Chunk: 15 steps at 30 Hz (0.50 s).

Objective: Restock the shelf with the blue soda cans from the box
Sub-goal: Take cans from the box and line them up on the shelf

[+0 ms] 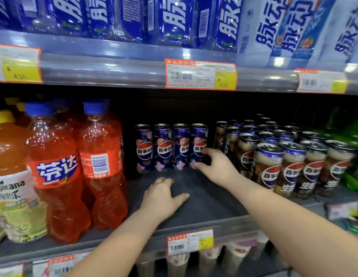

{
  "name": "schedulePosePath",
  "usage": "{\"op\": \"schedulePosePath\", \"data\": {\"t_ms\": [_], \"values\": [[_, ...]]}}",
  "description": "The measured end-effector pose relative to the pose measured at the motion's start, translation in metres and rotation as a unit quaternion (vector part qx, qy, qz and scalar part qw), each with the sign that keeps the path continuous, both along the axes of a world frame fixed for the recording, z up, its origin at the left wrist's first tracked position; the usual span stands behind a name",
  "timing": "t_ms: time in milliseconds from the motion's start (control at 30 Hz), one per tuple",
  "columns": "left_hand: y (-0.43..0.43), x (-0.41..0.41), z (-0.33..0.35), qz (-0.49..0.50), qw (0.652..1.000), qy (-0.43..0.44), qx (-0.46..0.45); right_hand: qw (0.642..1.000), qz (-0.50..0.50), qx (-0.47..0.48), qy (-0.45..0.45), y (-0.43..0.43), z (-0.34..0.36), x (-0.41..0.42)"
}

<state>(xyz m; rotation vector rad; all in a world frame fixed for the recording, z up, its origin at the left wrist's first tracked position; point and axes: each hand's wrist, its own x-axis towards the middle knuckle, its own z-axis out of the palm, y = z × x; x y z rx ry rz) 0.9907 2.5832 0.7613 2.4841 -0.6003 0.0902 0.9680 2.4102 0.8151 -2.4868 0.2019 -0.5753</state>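
Your right hand [212, 166] grips the rightmost of four slim blue peach-printed soda cans [199, 145] standing along the grey metal shelf's [204, 202] back edge, while your left hand [164, 196] rests flat, empty, mid-shelf.

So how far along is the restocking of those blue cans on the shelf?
Early stage, it seems. Done: four blue cans stand in one row at the back of the shelf. In hand: the right hand grips the rightmost can, while the left hand rests flat and empty. Left: the bare shelf in front needs filling. The box isn't in view, so the remaining count is unknown.
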Motion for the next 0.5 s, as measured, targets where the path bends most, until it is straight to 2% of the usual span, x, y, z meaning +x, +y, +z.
{"op": "schedulePosePath", "data": {"t_ms": [167, 333, 400, 500], "values": [[-0.012, -0.030, 0.016, -0.104, 0.987, -0.070, -0.101, 0.998, -0.023, -0.053, 0.000, 0.012, -0.001, -0.076], [-0.042, -0.090, 0.014, -0.178, 0.966, -0.097, -0.158, 0.991, -0.083, -0.109, 0.009, 0.003, -0.014, -0.165], [-0.055, -0.116, 0.004, -0.215, 0.961, -0.084, -0.149, 0.983, -0.116, -0.135, 0.032, -0.008, -0.023, -0.202], [-0.080, -0.154, -0.017, -0.264, 0.961, -0.051, -0.072, 0.970, -0.178, -0.144, 0.082, -0.035, -0.037, -0.259]]}}
